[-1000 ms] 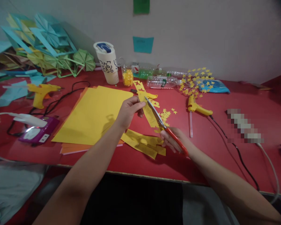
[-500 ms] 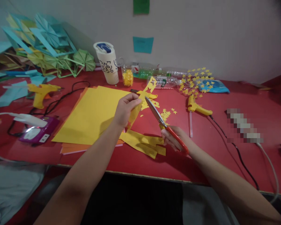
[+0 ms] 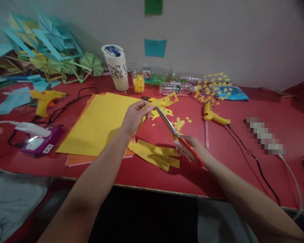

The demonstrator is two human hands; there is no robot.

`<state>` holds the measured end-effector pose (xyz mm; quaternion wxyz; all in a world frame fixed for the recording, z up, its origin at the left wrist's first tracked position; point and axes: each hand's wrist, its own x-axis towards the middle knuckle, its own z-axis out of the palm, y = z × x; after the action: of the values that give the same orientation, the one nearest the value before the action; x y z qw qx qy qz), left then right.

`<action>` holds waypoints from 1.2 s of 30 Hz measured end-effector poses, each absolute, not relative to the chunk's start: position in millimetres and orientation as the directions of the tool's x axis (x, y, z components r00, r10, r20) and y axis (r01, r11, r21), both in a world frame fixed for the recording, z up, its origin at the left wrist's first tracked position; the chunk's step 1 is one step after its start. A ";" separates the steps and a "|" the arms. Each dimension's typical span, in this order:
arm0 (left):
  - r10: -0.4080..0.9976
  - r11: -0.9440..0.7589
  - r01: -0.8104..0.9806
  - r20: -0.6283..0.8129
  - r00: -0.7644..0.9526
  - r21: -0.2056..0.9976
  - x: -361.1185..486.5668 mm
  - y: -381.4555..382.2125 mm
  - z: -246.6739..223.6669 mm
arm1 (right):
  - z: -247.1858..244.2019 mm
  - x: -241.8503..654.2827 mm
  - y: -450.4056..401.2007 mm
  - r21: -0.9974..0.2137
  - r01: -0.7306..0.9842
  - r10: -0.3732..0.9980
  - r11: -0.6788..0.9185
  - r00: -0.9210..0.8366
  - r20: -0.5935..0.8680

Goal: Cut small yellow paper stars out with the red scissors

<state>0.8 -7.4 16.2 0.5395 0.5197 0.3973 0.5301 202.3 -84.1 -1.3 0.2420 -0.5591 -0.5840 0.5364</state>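
Observation:
Between the thumb and fingers of my left hand is a yellow paper strip with a star-shaped hole near its far end. My right hand grips the red-handled scissors, whose blade tips point up-left and meet the strip beside my left fingertips. The blades look nearly closed. Small cut yellow stars lie on the table beyond the blades. Several yellow strips rest below my hands, near the table's front. Under my left forearm spreads a stack of yellow sheets, with orange ones beneath.
A yellow glue gun lies at the right, another at the left beside a purple power socket. Behind stand a white tumbler, a cup of yellow pieces and clear bottles. Paper lanterns fill the back left.
The paper strip has turned and tipped down to the right in my left hand. The scissors have shifted slightly left at their tips; my right hand has barely moved.

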 end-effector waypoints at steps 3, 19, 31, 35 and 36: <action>0.985 -0.112 -0.138 0.128 0.112 0.984 0.1 -7.9 16.9 | -1.6 204.4 -84.0 -0.892 0.420 0.911 -0.166 -0.282 -0.302; 0.983 -0.011 -0.076 0.025 0.182 0.997 -10.0 -4.9 21.9 | -2.0 209.2 -79.6 -0.868 0.491 0.894 -0.076 -0.351 -0.277; 0.968 0.066 -0.039 -0.054 0.245 0.997 -15.4 -5.7 28.4 | 2.5 208.3 -78.6 -0.843 0.510 0.862 -0.172 -0.336 -0.379; 0.963 0.071 -0.014 -0.065 0.260 0.997 -17.2 -6.2 29.7 | -2.2 211.4 -78.6 -0.856 0.484 0.854 -0.181 -0.354 -0.380; 0.963 0.073 -0.007 -0.069 0.261 0.997 -17.8 -6.2 29.7 | -2.5 211.8 -78.6 -0.858 0.480 0.853 -0.179 -0.359 -0.379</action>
<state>-17.8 -6.2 29.7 0.5832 0.5390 0.4433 0.4158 211.8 -78.6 -2.5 0.1706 -0.5400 -0.6174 0.5461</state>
